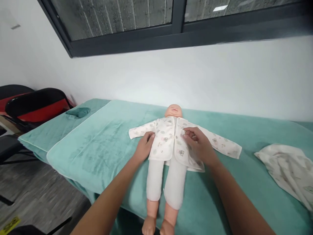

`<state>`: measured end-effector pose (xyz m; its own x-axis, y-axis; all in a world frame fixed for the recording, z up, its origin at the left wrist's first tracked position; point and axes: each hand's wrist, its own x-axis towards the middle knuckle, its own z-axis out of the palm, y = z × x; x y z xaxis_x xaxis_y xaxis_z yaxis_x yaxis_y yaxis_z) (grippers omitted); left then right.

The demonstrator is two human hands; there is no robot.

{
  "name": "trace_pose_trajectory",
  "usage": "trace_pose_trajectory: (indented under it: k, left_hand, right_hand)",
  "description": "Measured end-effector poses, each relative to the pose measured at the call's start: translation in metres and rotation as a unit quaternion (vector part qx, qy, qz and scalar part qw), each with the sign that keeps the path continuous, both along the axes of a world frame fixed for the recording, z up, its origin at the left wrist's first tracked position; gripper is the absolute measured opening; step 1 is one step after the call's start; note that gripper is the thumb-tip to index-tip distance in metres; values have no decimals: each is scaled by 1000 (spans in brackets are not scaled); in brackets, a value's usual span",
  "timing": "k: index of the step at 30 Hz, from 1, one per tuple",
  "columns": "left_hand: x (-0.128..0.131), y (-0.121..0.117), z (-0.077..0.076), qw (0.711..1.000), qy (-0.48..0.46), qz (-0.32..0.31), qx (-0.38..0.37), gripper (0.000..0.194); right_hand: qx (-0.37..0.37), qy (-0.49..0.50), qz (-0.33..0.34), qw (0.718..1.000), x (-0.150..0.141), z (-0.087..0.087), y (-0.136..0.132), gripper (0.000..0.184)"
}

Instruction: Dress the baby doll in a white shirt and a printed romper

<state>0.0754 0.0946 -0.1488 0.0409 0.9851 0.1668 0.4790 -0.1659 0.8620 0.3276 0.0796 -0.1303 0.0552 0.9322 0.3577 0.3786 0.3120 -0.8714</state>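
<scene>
Straightening the front of the printed white jacket [162, 138] looks like the step in hand. The jacket is on the doll [174, 184], which lies on its back on the green cover [100, 147], head towards the wall [183, 75] and bare feet towards the person. Both sleeves are spread out to the sides, and no doll's hand shows at either cuff. The left hand [144, 147] touches the jacket's side edge with fingers loosely bent; whether they grip the fabric or merely rest on it, I cannot tell. The right hand [199, 143] pinches the opposite front panel between thumb and fingertips. The two panels nearly meet over the chest, with a narrow gap below the neck, and part of the back layer pokes out past the hem on the right. As I judge it, the next move calls for a light pull that brings the front edges together evenly without dragging the doll sideways. A crumpled printed cloth [286, 166] lies well apart at the right.
</scene>
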Motion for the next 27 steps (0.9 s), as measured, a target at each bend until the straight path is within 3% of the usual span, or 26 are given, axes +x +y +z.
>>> trace_pose_trajectory:
  k: [4,8,11,16,20,23,27]
  left_hand:
    - [13,4,1,993,-97,-44,-50,42]
    - [25,10,-3,970,-225,-66,-60,44]
    - [35,19,-3,957,-279,-55,-55,44]
    - [50,52,3,951,-298,-52,-59,43]
    - [52,70,3,963,-257,-42,-62,44]
    - [48,69,0,970,-236,-26,-55,40]
    - [39,52,-2,976,-214,-5,-43,40]
  right_hand:
    - [63,-105,-38,992,-19,-14,-2,34]
    - [6,-23,-55,998,-36,-20,-3,48]
    - [-48,44,-56,996,-41,-15,4,56]
    - [-42,59,-64,995,-30,-2,47,55]
    - [-24,73,-58,995,-19,-7,66,57]
    - [-31,29,-73,996,-12,-19,50,59]
    - [-39,-83,-123,988,14,-35,3,57]
